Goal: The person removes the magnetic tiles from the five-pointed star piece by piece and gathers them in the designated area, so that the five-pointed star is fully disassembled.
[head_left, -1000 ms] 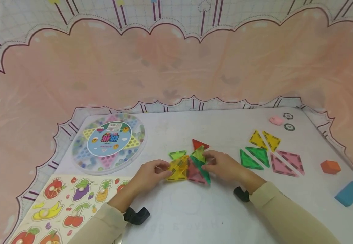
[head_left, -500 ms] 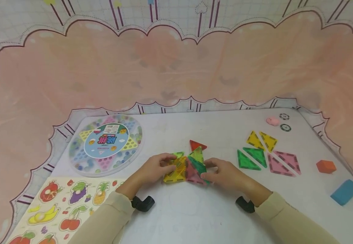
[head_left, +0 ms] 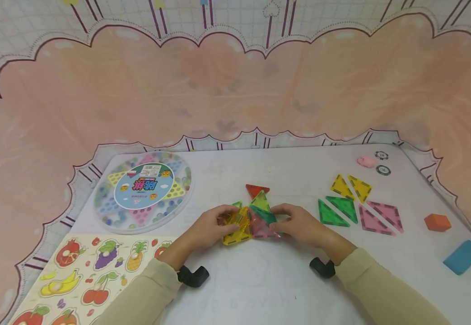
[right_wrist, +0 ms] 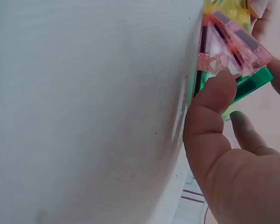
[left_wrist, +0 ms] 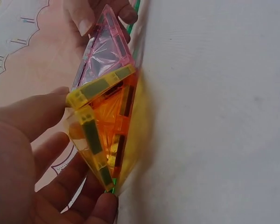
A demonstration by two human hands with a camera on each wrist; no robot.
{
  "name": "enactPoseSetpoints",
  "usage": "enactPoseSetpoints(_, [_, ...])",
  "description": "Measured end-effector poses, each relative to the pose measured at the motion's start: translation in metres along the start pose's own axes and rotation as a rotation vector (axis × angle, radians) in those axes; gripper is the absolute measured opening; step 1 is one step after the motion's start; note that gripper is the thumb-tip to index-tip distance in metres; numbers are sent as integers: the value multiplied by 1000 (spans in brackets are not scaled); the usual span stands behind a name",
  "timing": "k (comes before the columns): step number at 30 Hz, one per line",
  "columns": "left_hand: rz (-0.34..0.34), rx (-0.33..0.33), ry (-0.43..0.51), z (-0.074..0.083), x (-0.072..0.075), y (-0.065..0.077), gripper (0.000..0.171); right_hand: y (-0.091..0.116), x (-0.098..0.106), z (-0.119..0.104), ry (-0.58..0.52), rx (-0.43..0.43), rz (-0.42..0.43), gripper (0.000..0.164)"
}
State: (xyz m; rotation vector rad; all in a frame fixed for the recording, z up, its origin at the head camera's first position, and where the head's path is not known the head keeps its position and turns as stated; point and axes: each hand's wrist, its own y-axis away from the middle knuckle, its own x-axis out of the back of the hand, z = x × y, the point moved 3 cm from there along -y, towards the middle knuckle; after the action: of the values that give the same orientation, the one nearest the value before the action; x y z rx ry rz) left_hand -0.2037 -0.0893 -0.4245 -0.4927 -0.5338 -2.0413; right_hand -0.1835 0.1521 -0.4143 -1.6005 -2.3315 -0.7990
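My left hand (head_left: pixel 211 223) holds the left side of a joined cluster of see-through magnetic tiles, its thumb and fingers around the yellow triangular tiles (head_left: pixel 237 228). In the left wrist view, a yellow tile (left_wrist: pixel 98 88) leans over an orange one (left_wrist: pixel 114 116), with pink tiles (left_wrist: pixel 107 51) beyond. My right hand (head_left: pixel 302 224) pinches the cluster's right side at a green triangular tile (right_wrist: pixel 252 86), against pink tiles (right_wrist: pixel 240 42). Behind them rises a light green triangle (head_left: pixel 261 200), and a red triangle (head_left: pixel 257 190) sits at the back. Another light green tile (head_left: pixel 237 204) is mostly hidden by my left fingers.
On the right lie pairs of yellow (head_left: pixel 342 187), green (head_left: pixel 333 213) and pink triangles (head_left: pixel 375 220). Beyond are a pink pig figure (head_left: pixel 366 161), an orange block (head_left: pixel 437 222) and a blue block (head_left: pixel 463 257). A round Chinese checkers set (head_left: pixel 143 192) and fruit puzzle board (head_left: pixel 72 293) occupy the left.
The left fingers have moved further right over the yellow tiles, which now tilt. Green and pink tiles on the right have changed angle, and the red triangle has turned and shifted slightly left.
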Motion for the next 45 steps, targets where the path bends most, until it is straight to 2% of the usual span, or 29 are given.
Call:
enactPoseSetpoints(10, [2,-5,-1,2,0,1,46,-7,1,-1,-44,14,-93,53])
enactPoseSetpoints(17, [0,6,-32,2,-1,0,45,-11,1,-2,34,41,-90,48])
enactPoseSetpoints(25, [-4,-1,-37,2,-2,-1,44,-13,2,0,9,12,-85,53])
enactPoseSetpoints(31, [-6,12,-45,0,-4,-1,45,-9,8,3,13,-5,-31,57])
enactPoseSetpoints(36, [3,17,-60,-2,-5,-2,46,-3,23,7,-50,38,-10,56])
enactPoseSetpoints(40, [10,13,-67,-2,-5,-1,46,0,48,8,-72,69,11,56])
enactPoseSetpoints(45, [10,9,-66,-1,-5,1,45,-6,86,11,130,82,94,55])
